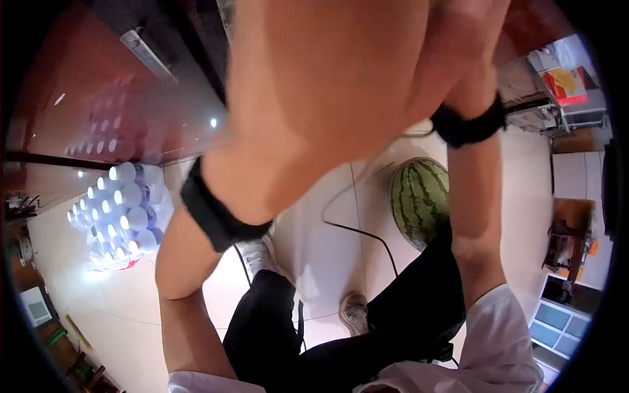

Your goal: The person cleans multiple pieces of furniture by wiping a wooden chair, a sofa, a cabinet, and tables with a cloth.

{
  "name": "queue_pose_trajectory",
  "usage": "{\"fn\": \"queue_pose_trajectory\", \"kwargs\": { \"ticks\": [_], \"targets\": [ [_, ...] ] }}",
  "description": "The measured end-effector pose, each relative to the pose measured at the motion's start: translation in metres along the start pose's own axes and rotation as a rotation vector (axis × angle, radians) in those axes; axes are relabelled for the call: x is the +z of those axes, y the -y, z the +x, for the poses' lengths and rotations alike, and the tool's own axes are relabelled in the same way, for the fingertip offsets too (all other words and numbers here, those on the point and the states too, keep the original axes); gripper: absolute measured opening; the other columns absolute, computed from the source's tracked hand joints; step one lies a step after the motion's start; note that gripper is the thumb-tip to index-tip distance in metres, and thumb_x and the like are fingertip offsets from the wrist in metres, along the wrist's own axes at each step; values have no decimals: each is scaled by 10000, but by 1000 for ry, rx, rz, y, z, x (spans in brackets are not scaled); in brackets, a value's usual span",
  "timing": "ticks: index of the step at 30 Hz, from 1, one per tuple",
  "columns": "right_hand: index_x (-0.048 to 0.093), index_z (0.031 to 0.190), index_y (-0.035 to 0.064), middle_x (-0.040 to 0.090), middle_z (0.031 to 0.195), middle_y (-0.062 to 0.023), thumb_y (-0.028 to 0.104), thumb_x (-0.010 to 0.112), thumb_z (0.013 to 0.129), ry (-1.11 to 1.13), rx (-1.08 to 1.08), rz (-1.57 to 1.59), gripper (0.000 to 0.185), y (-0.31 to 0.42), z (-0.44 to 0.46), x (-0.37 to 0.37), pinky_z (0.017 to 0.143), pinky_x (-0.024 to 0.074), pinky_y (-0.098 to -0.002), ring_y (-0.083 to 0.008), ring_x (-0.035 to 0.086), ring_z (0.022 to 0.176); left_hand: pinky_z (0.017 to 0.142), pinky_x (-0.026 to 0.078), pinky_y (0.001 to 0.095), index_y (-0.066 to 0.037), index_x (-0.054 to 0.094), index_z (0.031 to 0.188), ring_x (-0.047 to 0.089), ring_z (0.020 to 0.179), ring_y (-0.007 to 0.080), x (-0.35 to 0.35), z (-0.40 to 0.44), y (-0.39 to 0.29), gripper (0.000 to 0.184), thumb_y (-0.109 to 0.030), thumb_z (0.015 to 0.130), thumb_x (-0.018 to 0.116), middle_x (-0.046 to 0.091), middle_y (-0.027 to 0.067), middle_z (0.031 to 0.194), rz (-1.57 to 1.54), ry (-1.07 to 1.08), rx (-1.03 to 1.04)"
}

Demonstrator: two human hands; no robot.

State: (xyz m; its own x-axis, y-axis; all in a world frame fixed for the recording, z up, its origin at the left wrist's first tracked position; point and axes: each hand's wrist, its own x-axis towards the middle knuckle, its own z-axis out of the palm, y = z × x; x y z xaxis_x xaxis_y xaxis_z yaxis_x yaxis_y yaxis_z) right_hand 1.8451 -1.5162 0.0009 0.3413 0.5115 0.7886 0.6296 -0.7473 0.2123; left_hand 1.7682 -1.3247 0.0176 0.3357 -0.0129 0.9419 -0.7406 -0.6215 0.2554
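Note:
Both of my hands are raised very close to the camera. My left hand (pixel 314 85) fills the upper middle, large and blurred, with a black wristband (pixel 219 213) below it. Farther right, my right hand (pixel 472 72) partly overlaps behind it and also wears a black band (pixel 470 126). The fingers of both hands are cut off at the top edge or hidden, so what they hold or touch cannot be seen. Beyond the arms, a striped green watermelon (pixel 419 196) lies on the tiled floor, partly hidden by my right forearm and dark trousers.
A wrapped pack of bottles (pixel 121 216) stands on the floor at left, beside a glossy dark red cabinet front (pixel 65 111). A black cable (pixel 357 230) trails between my legs. Shelves and a white drawer unit (pixel 553 324) line the right side.

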Motion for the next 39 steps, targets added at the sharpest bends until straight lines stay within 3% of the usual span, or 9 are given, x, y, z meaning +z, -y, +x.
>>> {"fn": "queue_pose_trajectory", "kwargs": {
  "ticks": [4,10,16,19,24,35,36,37,39],
  "targets": [
    [401,1415,17,469,1385,-193,273,650,911,-13,-2,-37,618,-7,22,-17,1062,355,-492,-394,497,1230,594,506,430,-103,652,984,641,695,344,-27,20,3,247,-322,891,719,665,140,870,988,341,356],
    [574,1301,39,636,1232,-149,257,643,915,6,106,125,449,39,-30,41,978,464,-459,-338,599,1126,869,538,460,-43,610,1296,643,1069,389,6,-52,2,525,-358,887,705,643,208,1213,414,209,45],
    [656,1240,58,699,1132,-153,174,676,879,202,389,741,379,99,-126,110,885,543,-429,-344,667,1020,1219,262,533,52,453,1460,408,1425,403,-5,-188,18,713,-341,903,665,479,225,1497,674,922,-101],
    [646,1292,87,700,1210,-131,143,650,898,384,251,830,398,104,-130,108,931,539,-398,-317,669,1085,1229,261,507,24,505,1421,419,1415,370,-2,-245,34,536,-109,909,589,505,194,1474,765,1012,-97],
    [644,1318,100,705,1233,-91,166,629,924,639,170,790,399,101,-145,122,930,542,-370,-287,682,1096,1221,266,480,19,458,1459,405,1420,370,-10,-255,30,599,-148,901,596,489,195,1481,540,967,-276],
    [649,1307,107,716,1175,-90,196,647,893,243,37,465,423,125,-71,103,875,561,-373,-274,699,1036,816,535,428,80,521,1273,631,949,392,-38,-187,47,536,-202,860,712,611,238,1080,379,660,-305],
    [646,1311,109,718,1169,-88,197,643,895,285,48,493,426,127,-80,108,872,561,-367,-274,700,1032,846,534,453,87,500,1313,620,993,428,-38,-180,44,580,-203,857,711,597,273,1101,243,1051,-831],
    [646,1311,109,718,1169,-88,197,643,895,289,54,502,426,130,-89,112,872,561,-367,-274,700,1032,846,534,453,87,500,1313,620,993,428,-39,-191,46,580,-203,857,711,597,273,1101,246,1059,-839],
    [689,1196,101,719,1123,-92,169,682,861,511,185,714,342,136,-110,121,858,535,-396,-295,675,1027,860,529,490,91,462,1373,613,992,458,-40,-232,54,645,-211,858,705,587,304,1112,426,736,-269]
  ]
}}
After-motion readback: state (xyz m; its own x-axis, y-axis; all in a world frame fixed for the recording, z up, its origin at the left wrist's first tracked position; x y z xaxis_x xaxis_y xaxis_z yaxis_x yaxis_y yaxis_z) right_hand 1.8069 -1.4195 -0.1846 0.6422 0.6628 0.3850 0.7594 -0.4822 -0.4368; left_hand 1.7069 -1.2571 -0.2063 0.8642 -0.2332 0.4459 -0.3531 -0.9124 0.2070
